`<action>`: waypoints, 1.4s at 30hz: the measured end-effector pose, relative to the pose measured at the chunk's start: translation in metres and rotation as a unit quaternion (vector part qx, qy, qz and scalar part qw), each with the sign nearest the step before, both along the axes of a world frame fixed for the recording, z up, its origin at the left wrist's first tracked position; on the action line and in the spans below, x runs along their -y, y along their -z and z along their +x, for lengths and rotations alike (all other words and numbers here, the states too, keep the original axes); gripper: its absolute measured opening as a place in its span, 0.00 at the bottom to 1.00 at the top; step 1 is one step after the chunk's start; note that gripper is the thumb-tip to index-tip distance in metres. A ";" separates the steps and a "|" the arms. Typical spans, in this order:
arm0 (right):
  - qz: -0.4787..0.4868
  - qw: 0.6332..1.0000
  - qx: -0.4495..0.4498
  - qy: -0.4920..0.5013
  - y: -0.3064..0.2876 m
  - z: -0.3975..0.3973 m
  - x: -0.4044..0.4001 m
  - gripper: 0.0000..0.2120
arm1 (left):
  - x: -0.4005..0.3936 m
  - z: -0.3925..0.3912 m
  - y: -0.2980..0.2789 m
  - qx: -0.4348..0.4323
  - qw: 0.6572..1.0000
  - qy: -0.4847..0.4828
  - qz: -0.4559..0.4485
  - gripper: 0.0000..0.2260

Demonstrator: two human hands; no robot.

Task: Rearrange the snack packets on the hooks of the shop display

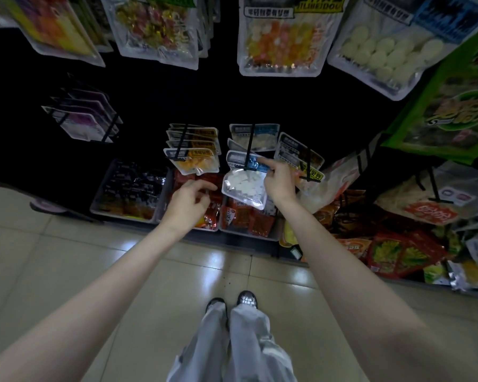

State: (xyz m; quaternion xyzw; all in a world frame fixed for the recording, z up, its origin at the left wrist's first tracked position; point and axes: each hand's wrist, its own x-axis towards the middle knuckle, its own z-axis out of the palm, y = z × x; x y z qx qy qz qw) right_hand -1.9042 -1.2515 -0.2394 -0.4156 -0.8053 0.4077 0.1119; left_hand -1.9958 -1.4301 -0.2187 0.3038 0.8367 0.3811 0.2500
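A clear packet with a blue label and white pieces [244,186] hangs at the front of a black hook [249,146] low on the display. My right hand [278,179] pinches its top edge at the blue label. More blue-label packets [257,133] hang behind it on the same hook. My left hand [189,201] hovers just left of that packet with fingers apart, holding nothing. A row of orange-label packets [193,158] hangs on the hook to the left. Yellow-label packets [304,158] hang on the hook to the right.
Grey bins [160,208] of red and dark snack packs stand on the floor below the hooks. Larger clear packets [282,42] hang above. A green bag [453,114] and loose red packs [398,249] crowd the right. Purple-white packets [83,119] hang far left. Tiled floor lies underfoot.
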 end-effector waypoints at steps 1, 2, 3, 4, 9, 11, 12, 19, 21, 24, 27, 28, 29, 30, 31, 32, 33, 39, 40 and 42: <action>0.005 1.000 0.010 -0.003 0.002 -0.003 -0.002 0.26 | 0.000 0.001 0.000 -0.001 1.000 0.000 0.002 0.12; 0.010 0.999 0.030 -0.014 0.002 -0.007 -0.004 0.27 | 0.000 0.002 0.001 -0.003 1.000 -0.001 0.003 0.12; 0.015 0.998 0.057 -0.033 0.002 -0.010 -0.004 0.28 | 0.000 0.003 0.002 -0.005 1.000 -0.003 0.004 0.12; 0.016 0.995 0.082 -0.054 0.001 -0.012 -0.002 0.29 | 0.001 0.004 0.002 -0.007 1.000 -0.004 0.006 0.12; 0.047 0.997 0.051 -0.040 -0.009 0.011 0.016 0.27 | -0.001 0.004 0.006 -0.001 1.000 0.001 0.002 0.12; 0.085 0.995 -0.007 -0.044 -0.022 0.033 0.020 0.24 | -0.006 0.004 0.004 -0.004 1.000 0.003 0.003 0.11; 0.115 0.992 -0.041 -0.045 -0.031 0.043 0.017 0.23 | -0.010 0.005 0.002 -0.006 1.000 0.006 0.007 0.12; 0.169 0.986 0.007 0.010 -0.038 0.090 -0.048 0.19 | -0.036 0.016 -0.003 -0.010 0.999 0.046 0.026 0.12; 0.134 0.990 0.052 -0.007 -0.025 0.092 -0.062 0.19 | -0.036 0.019 -0.004 -0.017 0.998 0.058 0.024 0.12; 0.107 0.991 0.077 -0.024 -0.011 0.085 -0.073 0.17 | -0.032 0.022 -0.006 -0.028 0.997 0.068 0.016 0.12; 0.090 0.993 0.075 -0.002 -0.004 0.077 -0.073 0.14 | -0.024 0.021 -0.009 -0.031 0.997 0.069 0.005 0.12; 0.087 0.993 0.075 0.006 -0.001 0.077 -0.072 0.14 | -0.022 0.021 -0.009 -0.034 0.997 0.070 0.003 0.12; 0.086 0.993 0.074 0.015 -0.002 0.077 -0.070 0.15 | -0.020 0.021 -0.009 -0.038 0.997 0.071 0.001 0.12; 0.084 0.994 0.069 0.021 -0.002 0.079 -0.069 0.16 | -0.019 0.021 -0.010 -0.040 0.997 0.072 -0.001 0.12; 0.079 0.995 0.059 0.022 -0.005 0.083 -0.068 0.15 | -0.019 0.020 -0.010 -0.039 0.997 0.073 -0.003 0.12; 0.075 0.996 0.053 0.015 -0.009 0.087 -0.067 0.14 | -0.020 0.021 -0.010 -0.037 0.997 0.073 -0.003 0.12; 0.065 0.996 0.057 0.004 -0.013 0.092 -0.065 0.14 | -0.022 0.022 -0.009 -0.033 0.997 0.074 -0.002 0.12; -0.106 0.993 0.034 -0.032 -0.043 0.127 -0.054 0.08 | -0.047 0.042 -0.014 -0.014 0.994 0.102 0.026 0.13; -0.118 0.992 0.020 -0.040 -0.050 0.131 -0.051 0.08 | -0.052 0.045 -0.016 -0.013 0.993 0.110 0.029 0.14; -0.125 0.991 0.002 -0.053 -0.062 0.136 -0.048 0.09 | -0.059 0.052 -0.023 -0.014 0.990 0.137 0.036 0.17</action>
